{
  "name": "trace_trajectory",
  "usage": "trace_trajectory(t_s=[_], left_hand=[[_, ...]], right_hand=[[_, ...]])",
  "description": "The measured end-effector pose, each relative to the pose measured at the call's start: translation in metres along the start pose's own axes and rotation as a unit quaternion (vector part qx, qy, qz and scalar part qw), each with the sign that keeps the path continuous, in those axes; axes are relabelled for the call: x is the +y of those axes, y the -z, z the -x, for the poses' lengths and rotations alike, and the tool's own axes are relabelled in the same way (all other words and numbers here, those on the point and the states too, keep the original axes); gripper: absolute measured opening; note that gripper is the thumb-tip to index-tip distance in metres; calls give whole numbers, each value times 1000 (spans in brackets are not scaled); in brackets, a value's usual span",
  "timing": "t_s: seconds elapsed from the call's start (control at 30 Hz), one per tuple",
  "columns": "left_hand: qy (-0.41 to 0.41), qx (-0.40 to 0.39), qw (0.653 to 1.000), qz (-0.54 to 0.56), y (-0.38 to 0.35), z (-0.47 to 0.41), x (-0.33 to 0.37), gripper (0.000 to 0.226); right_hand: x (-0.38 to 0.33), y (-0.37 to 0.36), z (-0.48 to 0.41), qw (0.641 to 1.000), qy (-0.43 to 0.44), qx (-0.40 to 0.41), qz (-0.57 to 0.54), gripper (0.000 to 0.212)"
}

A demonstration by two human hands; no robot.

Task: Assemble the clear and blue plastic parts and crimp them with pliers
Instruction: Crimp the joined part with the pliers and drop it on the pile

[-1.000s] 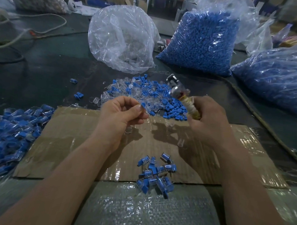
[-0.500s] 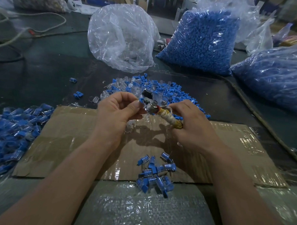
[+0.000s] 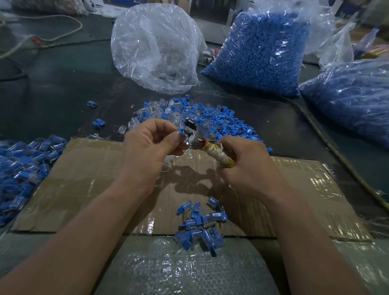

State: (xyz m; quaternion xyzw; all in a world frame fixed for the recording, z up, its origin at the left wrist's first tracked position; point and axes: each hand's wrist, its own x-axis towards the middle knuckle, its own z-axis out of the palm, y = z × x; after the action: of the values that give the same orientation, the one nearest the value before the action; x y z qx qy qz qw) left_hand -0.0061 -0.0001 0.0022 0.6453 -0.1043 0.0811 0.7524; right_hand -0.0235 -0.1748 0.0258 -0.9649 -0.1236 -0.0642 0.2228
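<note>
Two hands meet above the cardboard, a part held at the pliers' head.

The left hand (image 3: 151,146) pinches a small blue and clear part (image 3: 181,131) between thumb and curled fingers and holds it against the shiny metal head of the pliers (image 3: 195,137). The right hand (image 3: 252,167) is wrapped round the pliers' tape-bound handle. Whether the jaws are clamped on the part cannot be told. Just beyond both hands lies a loose heap of parts (image 3: 214,121). Nearer than the hands, a small cluster of joined pieces (image 3: 199,224) sits at the edge of the cardboard (image 3: 77,183). A larger pile of pieces (image 3: 16,163) lies well to the left of the left hand. Far beyond the hands stand a clear bag (image 3: 157,46) and a bag of blue parts (image 3: 263,52).
</note>
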Motion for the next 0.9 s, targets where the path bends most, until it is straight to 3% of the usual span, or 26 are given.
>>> trace_trajectory(t_s=[0.17,0.37,0.5,0.6,0.73,0.9], left_hand=[[-3,11,1000,-6,3,0,1,6],[8,34,999,-16,2,-2,0,12],[45,60,997,8,5,-3,5,12],[100,-75,991,-40,4,2,10,10],[143,-276,947,-76,-1,10,14,7],[136,-355,920,-93,-2,12,15,13]], right_hand=[[-3,-3,1,1000,5,20,4,22],[3,-3,-2,1000,7,-10,-4,21],[19,5,-4,998,-42,46,-12,32],[31,8,-6,990,-101,102,1,40],[44,7,-8,978,-190,76,33,50],[50,5,-8,968,-240,25,68,46]])
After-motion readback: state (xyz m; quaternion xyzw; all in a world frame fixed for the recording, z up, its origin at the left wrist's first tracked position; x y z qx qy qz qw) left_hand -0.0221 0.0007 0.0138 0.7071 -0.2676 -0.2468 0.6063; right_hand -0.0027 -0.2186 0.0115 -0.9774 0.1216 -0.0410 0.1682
